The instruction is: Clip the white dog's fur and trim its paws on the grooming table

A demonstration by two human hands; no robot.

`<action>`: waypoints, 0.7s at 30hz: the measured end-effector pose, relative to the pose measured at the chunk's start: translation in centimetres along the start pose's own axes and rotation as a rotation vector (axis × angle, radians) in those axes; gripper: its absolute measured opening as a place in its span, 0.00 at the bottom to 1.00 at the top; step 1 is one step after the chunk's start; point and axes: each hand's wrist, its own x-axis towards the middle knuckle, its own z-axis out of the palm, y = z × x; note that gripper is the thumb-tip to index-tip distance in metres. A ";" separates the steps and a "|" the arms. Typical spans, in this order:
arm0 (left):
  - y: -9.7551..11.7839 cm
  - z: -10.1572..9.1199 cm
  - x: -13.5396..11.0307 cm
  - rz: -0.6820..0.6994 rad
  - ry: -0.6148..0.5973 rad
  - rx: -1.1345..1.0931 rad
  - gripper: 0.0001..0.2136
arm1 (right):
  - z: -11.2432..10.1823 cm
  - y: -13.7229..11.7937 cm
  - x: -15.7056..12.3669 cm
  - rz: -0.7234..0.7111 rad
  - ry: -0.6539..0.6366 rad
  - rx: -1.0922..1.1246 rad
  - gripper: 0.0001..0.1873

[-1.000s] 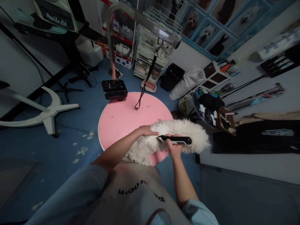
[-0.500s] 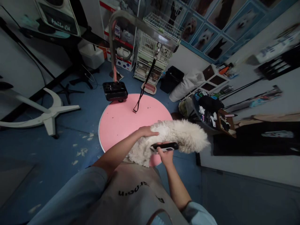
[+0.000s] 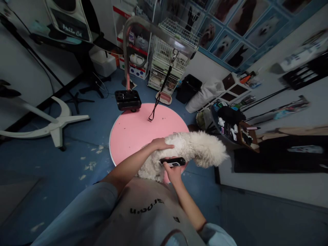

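Note:
A white curly-haired dog point(image 3: 205, 147) is on the round pink grooming table point(image 3: 133, 131), its fluffy head end toward the right. My left hand point(image 3: 161, 144) lies on the dog's back with fingers stretched out over the fur. In my right hand point(image 3: 173, 172) I hold a black and grey hair clipper point(image 3: 174, 162). The clipper's blade end points left, against the fur on the dog's near side. Fur partly hides the blade.
A metal grooming arm point(image 3: 127, 51) with a black loop leash point(image 3: 160, 92) rises behind the table. On the right stands a round tool tray point(image 3: 216, 124) full of items. A white stand base point(image 3: 57, 124) is on the left floor; wire cages point(image 3: 165, 63) stand behind.
My right hand has moved the clipper left along the dog's side. My left hand stays on the dog's back. The view has shifted slightly.

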 end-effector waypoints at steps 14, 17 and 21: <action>0.5 0.8 0.9 -0.182 -0.015 0.178 0.41 | 1.9 0.3 0.7 -0.017 -0.110 -0.104 0.15; 0.2 0.4 0.9 -0.141 -0.031 0.133 0.39 | 2.5 0.6 -0.2 -0.029 -0.176 -0.092 0.14; -0.7 -1.0 0.9 0.041 -0.215 0.005 0.33 | 1.0 0.1 -0.3 -0.052 -0.242 -0.065 0.18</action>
